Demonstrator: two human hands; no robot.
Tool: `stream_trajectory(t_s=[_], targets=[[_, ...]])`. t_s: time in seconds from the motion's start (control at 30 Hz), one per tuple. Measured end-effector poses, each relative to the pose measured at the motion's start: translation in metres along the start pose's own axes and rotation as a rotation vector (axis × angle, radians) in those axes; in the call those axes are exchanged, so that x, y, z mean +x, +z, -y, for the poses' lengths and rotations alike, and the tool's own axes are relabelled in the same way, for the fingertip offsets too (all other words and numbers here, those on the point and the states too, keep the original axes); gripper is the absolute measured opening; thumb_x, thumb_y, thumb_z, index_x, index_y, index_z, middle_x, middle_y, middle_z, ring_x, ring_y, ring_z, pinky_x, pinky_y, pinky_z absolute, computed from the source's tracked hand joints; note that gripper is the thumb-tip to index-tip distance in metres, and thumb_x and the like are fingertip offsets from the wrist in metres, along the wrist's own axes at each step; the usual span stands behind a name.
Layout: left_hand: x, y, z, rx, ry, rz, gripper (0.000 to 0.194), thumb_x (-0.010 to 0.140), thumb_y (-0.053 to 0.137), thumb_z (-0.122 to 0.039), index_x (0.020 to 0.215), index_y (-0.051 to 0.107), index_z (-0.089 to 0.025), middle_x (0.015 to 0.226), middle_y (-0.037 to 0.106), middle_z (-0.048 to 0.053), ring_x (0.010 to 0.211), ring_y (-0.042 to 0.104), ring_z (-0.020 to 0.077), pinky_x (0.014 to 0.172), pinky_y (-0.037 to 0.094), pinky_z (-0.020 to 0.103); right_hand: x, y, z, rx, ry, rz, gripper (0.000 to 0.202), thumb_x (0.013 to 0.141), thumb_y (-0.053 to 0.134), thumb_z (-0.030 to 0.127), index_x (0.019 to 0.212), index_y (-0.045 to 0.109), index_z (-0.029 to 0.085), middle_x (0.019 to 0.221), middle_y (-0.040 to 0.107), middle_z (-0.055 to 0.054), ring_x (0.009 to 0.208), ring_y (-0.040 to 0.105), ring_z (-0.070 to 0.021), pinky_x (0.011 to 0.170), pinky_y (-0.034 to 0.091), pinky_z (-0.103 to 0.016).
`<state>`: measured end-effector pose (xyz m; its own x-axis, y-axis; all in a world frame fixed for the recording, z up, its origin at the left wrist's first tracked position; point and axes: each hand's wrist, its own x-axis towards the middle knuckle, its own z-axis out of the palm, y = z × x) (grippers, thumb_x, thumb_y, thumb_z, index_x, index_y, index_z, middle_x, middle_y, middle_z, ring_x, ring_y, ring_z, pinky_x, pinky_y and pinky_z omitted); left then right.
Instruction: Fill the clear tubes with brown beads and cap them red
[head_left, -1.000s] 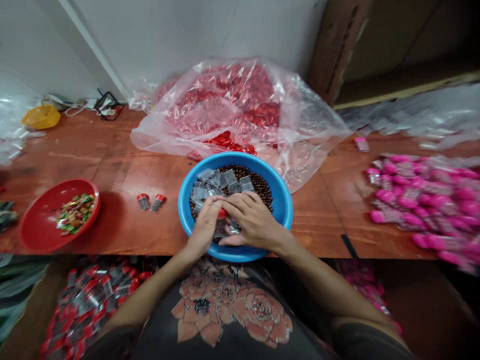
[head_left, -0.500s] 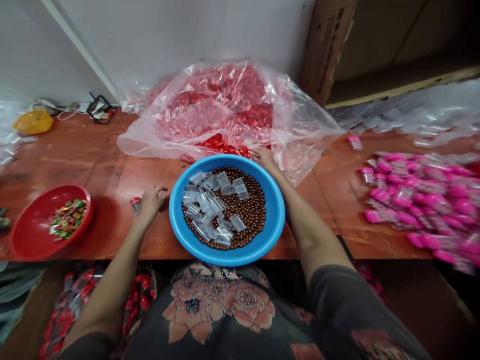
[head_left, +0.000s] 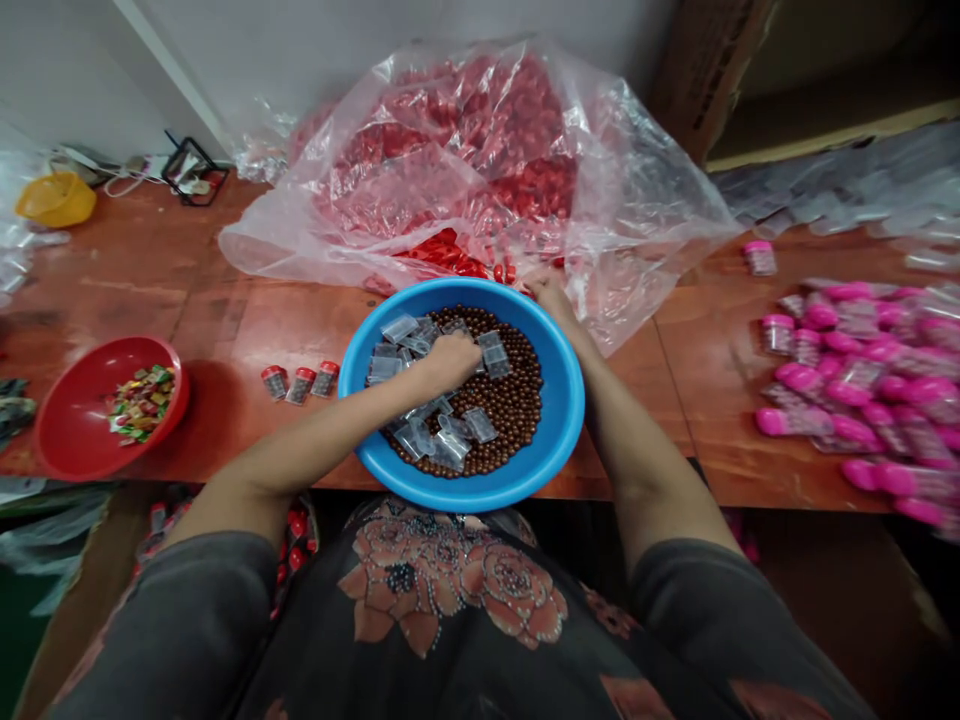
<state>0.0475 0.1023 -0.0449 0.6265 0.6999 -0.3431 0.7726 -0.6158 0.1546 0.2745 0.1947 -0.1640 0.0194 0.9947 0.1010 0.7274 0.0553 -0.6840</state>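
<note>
Clear containers [head_left: 451,447] lie around left hand [head_left: 454,362]: curled, arm reaching across; can't tell if clamped. Blue basin [head_left: 559,400] below also holds brown beads [head_left: 517,405]. Right hand [head_left: 551,295] past basin, red pieces [head_left: 450,257] beside it, plastic bag [head_left: 637,250] beyond; grip unclear.

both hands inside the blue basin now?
No: the left hand is inside the blue basin, but the right hand is past its far rim, by the clear plastic bag.

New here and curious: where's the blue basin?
In the head view, the blue basin sits centrally at the near edge of the table, the plastic bag behind it, red-topped containers to its left.
</note>
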Motion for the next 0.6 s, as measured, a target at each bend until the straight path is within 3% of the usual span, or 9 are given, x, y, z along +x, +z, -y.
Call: stream_trajectory(t_s=[0.1, 0.2, 0.3, 0.47, 0.6], targets=[[0.001, 0.002, 0.005, -0.022, 0.001, 0.050, 0.027, 0.085, 0.063, -0.018, 0.109, 0.073, -0.011, 0.109, 0.071, 0.018, 0.107, 0.064, 0.0297, 0.089, 0.048, 0.034, -0.012, -0.007, -0.010, -0.039, 0.073, 0.011, 0.038, 0.093, 0.040, 0.044, 0.112, 0.063, 0.020, 0.092, 0.065, -0.009, 0.089, 0.060, -0.0245, 0.084, 0.050, -0.039], [-0.001, -0.003, 0.011, -0.102, -0.012, 0.143, 0.029, 0.077, 0.074, -0.028, 0.105, 0.076, -0.019, 0.103, 0.075, 0.009, 0.099, 0.067, 0.0264, 0.085, 0.048, 0.029, -0.023, -0.014, -0.014, -0.089, 0.059, 0.042, 0.034, 0.086, 0.051, 0.041, 0.107, 0.066, 0.018, 0.104, 0.065, -0.013, 0.098, 0.059, -0.0280, 0.089, 0.048, -0.042], [0.003, -0.003, 0.009, -0.212, -0.054, 0.216, 0.026, 0.069, 0.080, -0.026, 0.096, 0.079, -0.024, 0.094, 0.076, 0.003, 0.096, 0.067, 0.0231, 0.082, 0.046, 0.025, -0.027, -0.018, -0.011, -0.133, 0.047, 0.075, 0.032, 0.083, 0.055, 0.037, 0.105, 0.067, 0.016, 0.108, 0.064, -0.016, 0.100, 0.059, -0.0311, 0.090, 0.046, -0.044], [0.016, 0.016, -0.012, -0.570, -0.137, 0.277, 0.017, 0.063, 0.083, -0.018, 0.079, 0.078, -0.019, 0.070, 0.071, -0.001, 0.071, 0.065, 0.0169, 0.068, 0.048, 0.023, -0.031, -0.019, -0.006, -0.167, 0.044, 0.083, 0.026, 0.088, 0.052, 0.036, 0.096, 0.067, 0.016, 0.108, 0.064, -0.019, 0.100, 0.059, -0.0322, 0.088, 0.046, -0.044], [0.025, 0.033, -0.024, -0.828, -0.147, 0.260, 0.014, 0.064, 0.083, -0.018, 0.076, 0.075, -0.016, 0.066, 0.068, -0.001, 0.061, 0.061, 0.0138, 0.063, 0.049, 0.024, -0.041, -0.022, -0.006, -0.165, -0.035, -0.006, 0.024, 0.090, 0.048, 0.035, 0.099, 0.063, 0.019, 0.110, 0.063, -0.014, 0.104, 0.056, -0.0286, 0.093, 0.046, -0.042]])
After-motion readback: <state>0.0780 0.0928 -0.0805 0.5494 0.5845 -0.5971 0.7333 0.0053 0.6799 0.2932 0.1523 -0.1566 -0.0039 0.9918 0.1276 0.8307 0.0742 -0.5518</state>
